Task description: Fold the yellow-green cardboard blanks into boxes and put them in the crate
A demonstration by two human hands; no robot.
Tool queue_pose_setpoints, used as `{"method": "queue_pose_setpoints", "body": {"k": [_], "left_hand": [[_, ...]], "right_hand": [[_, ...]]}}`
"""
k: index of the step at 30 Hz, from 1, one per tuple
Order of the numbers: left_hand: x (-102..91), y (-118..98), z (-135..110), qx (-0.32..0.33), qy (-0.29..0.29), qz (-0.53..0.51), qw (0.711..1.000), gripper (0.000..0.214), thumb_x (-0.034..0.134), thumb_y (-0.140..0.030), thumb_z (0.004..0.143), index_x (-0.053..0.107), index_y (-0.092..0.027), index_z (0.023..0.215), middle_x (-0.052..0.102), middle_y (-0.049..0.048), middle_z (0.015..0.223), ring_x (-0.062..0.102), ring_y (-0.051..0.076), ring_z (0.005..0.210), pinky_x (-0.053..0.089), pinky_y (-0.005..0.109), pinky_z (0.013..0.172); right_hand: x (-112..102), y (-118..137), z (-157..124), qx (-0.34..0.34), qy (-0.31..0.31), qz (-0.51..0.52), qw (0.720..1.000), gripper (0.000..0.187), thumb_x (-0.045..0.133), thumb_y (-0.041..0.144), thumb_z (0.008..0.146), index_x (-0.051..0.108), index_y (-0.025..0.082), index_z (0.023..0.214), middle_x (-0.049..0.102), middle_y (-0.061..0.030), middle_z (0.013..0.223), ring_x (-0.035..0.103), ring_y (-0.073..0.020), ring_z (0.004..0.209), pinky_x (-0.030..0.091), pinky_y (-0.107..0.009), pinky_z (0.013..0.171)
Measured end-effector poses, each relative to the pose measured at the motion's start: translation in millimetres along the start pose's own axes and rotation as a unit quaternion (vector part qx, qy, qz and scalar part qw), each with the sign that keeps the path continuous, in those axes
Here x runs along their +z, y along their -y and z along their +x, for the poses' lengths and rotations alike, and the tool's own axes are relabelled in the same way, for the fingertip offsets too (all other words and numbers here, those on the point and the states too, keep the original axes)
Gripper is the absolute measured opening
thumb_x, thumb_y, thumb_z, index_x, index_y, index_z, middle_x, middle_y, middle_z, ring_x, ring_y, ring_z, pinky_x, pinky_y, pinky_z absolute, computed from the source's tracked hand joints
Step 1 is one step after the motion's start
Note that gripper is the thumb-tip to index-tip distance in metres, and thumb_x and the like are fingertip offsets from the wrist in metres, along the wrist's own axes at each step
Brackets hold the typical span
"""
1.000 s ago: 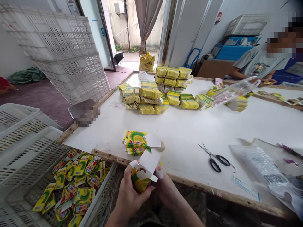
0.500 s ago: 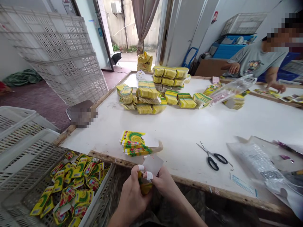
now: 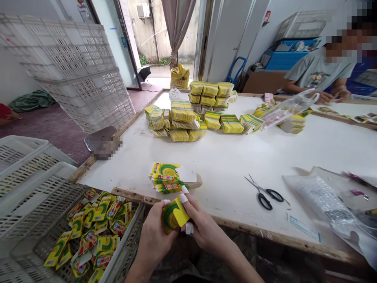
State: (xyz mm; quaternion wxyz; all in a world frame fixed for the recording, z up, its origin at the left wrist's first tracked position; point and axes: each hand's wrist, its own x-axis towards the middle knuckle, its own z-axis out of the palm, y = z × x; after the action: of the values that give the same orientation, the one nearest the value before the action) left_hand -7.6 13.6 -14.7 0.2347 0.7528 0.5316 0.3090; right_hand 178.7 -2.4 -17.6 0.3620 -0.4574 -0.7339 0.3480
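Both my hands grip one small yellow-and-green carton (image 3: pixel 173 215) just below the table's near edge. My left hand (image 3: pixel 156 239) wraps it from the left and below. My right hand (image 3: pixel 200 228), with taped fingertips, presses its top flap down. The carton's top looks folded shut. Right behind it, on the white table (image 3: pixel 235 165), lies a small stack of flat yellow-green carton blanks (image 3: pixel 167 177).
A white plastic crate (image 3: pixel 35 220) at my lower left holds several folded cartons (image 3: pixel 91 232). Big bundles of blanks (image 3: pixel 191 114) stand at the table's far side. Scissors (image 3: pixel 263 193) and clear plastic bags (image 3: pixel 326 204) lie to the right. Another person (image 3: pixel 318 72) works at the far right. Stacked crates (image 3: pixel 73 70) lean at the left.
The carton's white flap stood open a second ago; now it is folded down and the yellow top shows. My hands have risen slightly toward the table's edge.
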Motion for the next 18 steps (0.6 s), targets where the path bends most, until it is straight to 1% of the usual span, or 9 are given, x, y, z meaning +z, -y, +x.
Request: {"method": "queue_pose_setpoints", "body": {"k": [2,5,7,9,11,13,14,16,18], "left_hand": [[-8.4,0.2,3.1,0.013,0.010,0.003,1.000,0.051,0.069,-0.030,0.072,0.050,-0.018,0.117,0.068,0.0122,0.108,0.066,0.029,0.099,0.056,0.043,0.083],[-16.6,-1.7,8.0,0.008,0.045,-0.006,0.999,0.052,0.071,-0.034,0.071,0.052,-0.019,0.117,0.069,0.0100,0.109,0.067,0.026,0.098,0.056,0.039,0.083],[-19.3,-3.7,10.8,-0.014,0.067,-0.021,0.997,0.055,0.073,-0.031,0.068,0.053,-0.019,0.117,0.069,0.0089,0.110,0.068,0.025,0.098,0.056,0.037,0.084],[-20.4,-6.5,13.3,-0.034,0.077,-0.037,0.996,0.056,0.074,-0.030,0.067,0.053,-0.018,0.118,0.069,0.0085,0.110,0.068,0.025,0.098,0.056,0.036,0.085],[-20.3,-10.1,15.5,-0.042,0.071,-0.047,0.995,0.056,0.073,-0.033,0.069,0.052,-0.018,0.118,0.069,0.0087,0.109,0.068,0.024,0.097,0.056,0.036,0.085],[-19.3,-12.9,16.7,-0.045,0.060,-0.047,0.996,0.055,0.070,-0.037,0.072,0.051,-0.018,0.119,0.069,0.0089,0.109,0.068,0.024,0.097,0.056,0.036,0.084],[-18.8,-13.1,16.7,-0.048,0.055,-0.045,0.996,0.053,0.069,-0.037,0.073,0.051,-0.018,0.120,0.069,0.0089,0.109,0.068,0.024,0.097,0.056,0.036,0.084],[-20.0,-9.2,15.1,-0.060,0.050,-0.045,0.996,0.052,0.067,-0.036,0.074,0.050,-0.018,0.120,0.069,0.0087,0.109,0.067,0.025,0.098,0.055,0.037,0.085],[-27.5,2.0,11.4,-0.081,0.045,-0.054,0.994,0.053,0.068,-0.038,0.072,0.051,-0.020,0.119,0.070,0.0077,0.108,0.068,0.025,0.097,0.056,0.037,0.084]], "right_hand": [[-4.2,2.6,0.7,0.001,0.035,-0.020,0.999,0.060,0.048,0.013,0.090,0.032,0.017,0.148,0.025,-0.0218,0.156,0.038,-0.0305,0.139,0.043,-0.043,0.104],[-14.9,7.4,4.7,0.008,0.041,-0.028,0.999,0.036,0.045,0.010,0.091,0.058,0.018,0.124,0.035,-0.0206,0.151,0.057,-0.0265,0.122,0.050,-0.037,0.094],[-22.6,9.0,8.4,0.001,0.050,-0.029,0.998,0.025,0.047,0.013,0.092,0.064,0.019,0.110,0.044,-0.0188,0.144,0.059,-0.0251,0.117,0.050,-0.036,0.093],[-25.8,8.5,11.3,-0.017,0.052,-0.022,0.998,0.021,0.051,0.016,0.091,0.065,0.020,0.106,0.049,-0.0167,0.139,0.058,-0.0247,0.118,0.049,-0.035,0.094],[-21.1,7.0,12.5,-0.029,0.022,-0.004,0.999,0.023,0.053,0.016,0.090,0.062,0.021,0.111,0.046,-0.0155,0.141,0.052,-0.0247,0.126,0.048,-0.035,0.098],[-9.9,6.0,12.5,-0.019,-0.019,0.007,1.000,0.037,0.050,0.015,0.090,0.052,0.021,0.126,0.038,-0.0168,0.148,0.041,-0.0251,0.136,0.043,-0.038,0.104],[-3.6,6.2,12.5,-0.008,-0.027,0.004,1.000,0.046,0.048,0.014,0.091,0.043,0.021,0.136,0.032,-0.0179,0.152,0.035,-0.0253,0.140,0.041,-0.040,0.106],[6.7,8.3,14.4,0.009,-0.007,-0.013,1.000,0.064,0.048,0.015,0.091,0.022,0.020,0.149,0.023,-0.0191,0.157,0.025,-0.0266,0.145,0.036,-0.044,0.110],[10.4,11.5,20.7,0.004,0.024,-0.019,1.000,0.077,0.056,0.021,0.090,0.011,0.019,0.153,0.026,-0.0193,0.156,0.027,-0.0280,0.144,0.036,-0.044,0.111]]}}
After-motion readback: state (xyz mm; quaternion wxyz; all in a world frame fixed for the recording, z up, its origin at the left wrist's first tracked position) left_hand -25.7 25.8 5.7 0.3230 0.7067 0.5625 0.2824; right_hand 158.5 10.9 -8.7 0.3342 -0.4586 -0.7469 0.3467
